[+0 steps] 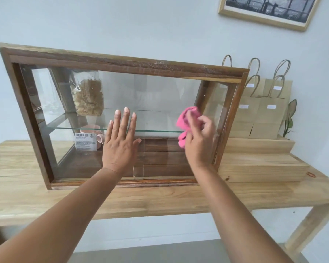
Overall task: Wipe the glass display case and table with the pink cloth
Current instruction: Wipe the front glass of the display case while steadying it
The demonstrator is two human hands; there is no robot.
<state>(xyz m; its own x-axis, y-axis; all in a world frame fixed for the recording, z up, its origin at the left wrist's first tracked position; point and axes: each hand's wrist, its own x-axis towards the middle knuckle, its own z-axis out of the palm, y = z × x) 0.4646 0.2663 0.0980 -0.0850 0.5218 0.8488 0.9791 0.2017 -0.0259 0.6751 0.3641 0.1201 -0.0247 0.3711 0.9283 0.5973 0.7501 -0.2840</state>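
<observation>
Pink crumpled fabric cloth [188,118], soft and light, judged best held bunched, is gripped by right hand [199,137] against the right front of the wood-framed glass display case [122,61]; left hand [120,145] lies flat mid-pane, fingers straight, bracing fragile glass.

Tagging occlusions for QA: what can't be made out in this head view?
Head view:
- pink mug: lower part behind a label card.
- label card text: too small to read.
- pink cloth: partly bunched inside the right hand grip.
- framed picture: cut off by the top edge.
</observation>
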